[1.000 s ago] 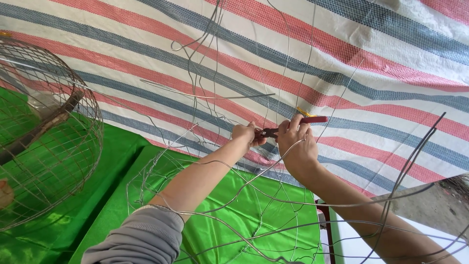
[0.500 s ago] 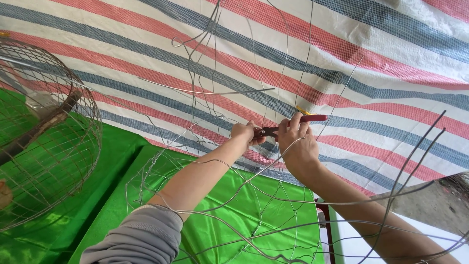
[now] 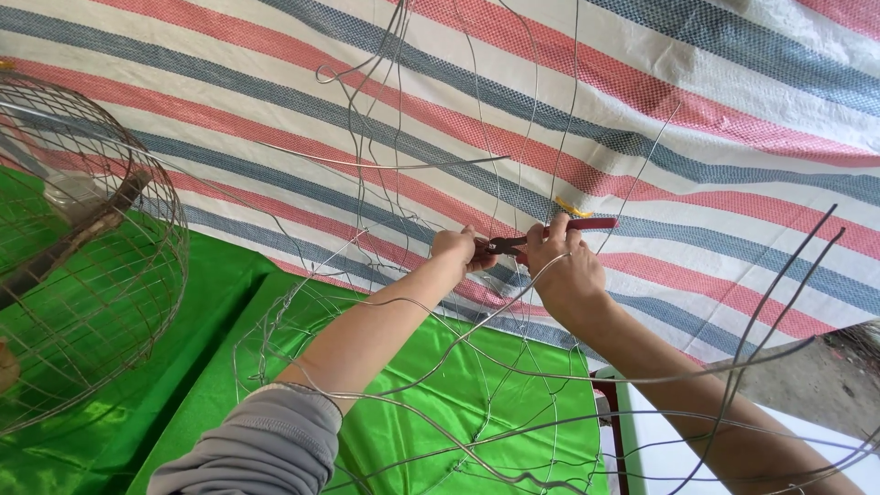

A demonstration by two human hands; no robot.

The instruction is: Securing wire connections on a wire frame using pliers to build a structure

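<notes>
Right hand (image 3: 566, 273) gripping red-handled pliers (image 3: 541, 240), loose wire frame (image 3: 477, 302) all around

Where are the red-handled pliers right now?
In the head view, the pliers sit just right of centre, gripped in the right hand, their nose pointing at the left hand among the wire frame, before the striped tarp.

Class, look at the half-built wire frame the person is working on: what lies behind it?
Behind the wire frame hangs a striped tarpaulin in red, blue and white; lower down lies green cloth. Whatever is behind the tarpaulin is covered.
</notes>
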